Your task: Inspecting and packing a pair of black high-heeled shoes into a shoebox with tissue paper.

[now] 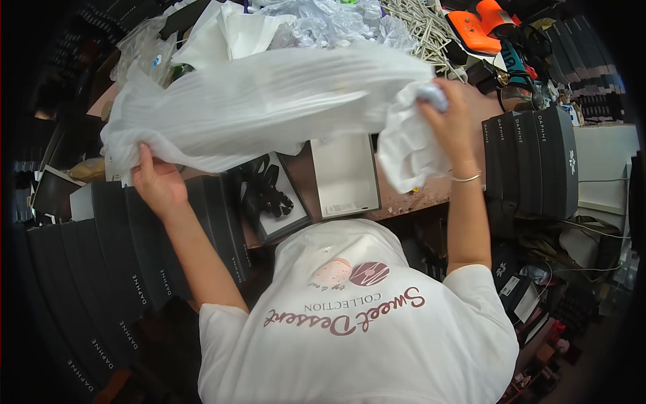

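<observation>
A thin, translucent white wrapping sheet (pixel 269 111) is stretched in the air across the bench, partly smeared by motion. Its left end is pinched in my left hand (pixel 159 182), thumb up against the edge. My right hand (pixel 452 124) grips the other end, where the sheet bunches up and a small pale bluish wad (pixel 433 97) shows at the fingers. Below the sheet, a pair of black strappy shoes (pixel 268 192) lies in an open shoebox (pixel 291 225). Beside it sits a white-lined box part (pixel 346 178) with nothing seen inside; its far end is covered by the sheet.
Dark shoeboxes stand in rows at the left (pixel 121 256) and right (pixel 531 161). At the back lie crumpled clear plastic bags (pixel 323 23), white paper (pixel 232 30), a heap of pale thin sticks (pixel 427 27) and an orange tool-like object (pixel 478 30).
</observation>
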Demonstrator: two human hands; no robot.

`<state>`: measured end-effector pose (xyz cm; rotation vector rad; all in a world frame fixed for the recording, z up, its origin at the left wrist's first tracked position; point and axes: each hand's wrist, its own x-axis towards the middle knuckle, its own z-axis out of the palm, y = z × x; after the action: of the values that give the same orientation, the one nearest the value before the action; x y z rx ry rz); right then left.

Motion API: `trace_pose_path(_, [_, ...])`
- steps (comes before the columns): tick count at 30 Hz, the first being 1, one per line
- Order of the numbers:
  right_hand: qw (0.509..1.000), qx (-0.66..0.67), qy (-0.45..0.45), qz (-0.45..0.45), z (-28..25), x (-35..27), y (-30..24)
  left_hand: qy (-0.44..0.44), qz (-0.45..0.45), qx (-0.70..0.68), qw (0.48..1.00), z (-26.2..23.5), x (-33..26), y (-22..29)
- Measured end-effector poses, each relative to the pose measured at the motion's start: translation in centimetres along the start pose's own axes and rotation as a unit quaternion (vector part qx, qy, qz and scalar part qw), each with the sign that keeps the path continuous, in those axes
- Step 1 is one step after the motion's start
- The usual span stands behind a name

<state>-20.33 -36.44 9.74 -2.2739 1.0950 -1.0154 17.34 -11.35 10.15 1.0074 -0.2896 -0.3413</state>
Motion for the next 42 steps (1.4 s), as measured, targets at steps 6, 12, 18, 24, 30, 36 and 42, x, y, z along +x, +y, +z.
trace_pose_path(6, [0.980, -0.177, -0.085, -0.020, -7.4, 2.8, 5.2, -0.015, -0.169, -0.016, 0.985, 1.8, -3.7, -9.1])
trace_pose_path(12, [0.980, -0.152, -0.108, 0.065, -2.3, -3.9, 11.0, 0.050, -0.312, 0.025, 0.948, -0.2, -9.4, -17.2])
trace_pose_path(18, [0.743, 0.313, -0.576, 0.136, 3.7, -8.0, -0.2, 0.047, -0.282, 0.056, 0.957, -0.1, -9.9, -19.0])
trace_pose_path(24, [0.696, 0.052, -0.715, 0.039, 17.1, -14.9, 4.5, -0.067, -0.233, 0.128, 0.962, 0.9, -12.5, -17.2])
trace_pose_path(30, [0.597, 0.129, -0.792, 0.007, 19.1, -17.1, 7.9, -0.054, -0.198, 0.213, 0.955, 0.6, -17.0, -18.4])
trace_pose_path(36, [0.559, 0.126, -0.819, -0.003, 17.0, -14.4, 6.1, -0.063, -0.235, 0.227, 0.943, -0.8, -17.5, -18.4])
trace_pose_path(42, [0.565, 0.127, -0.815, 0.001, 16.3, -13.4, 5.3, -0.064, -0.209, 0.190, 0.957, -1.2, -17.1, -18.8])
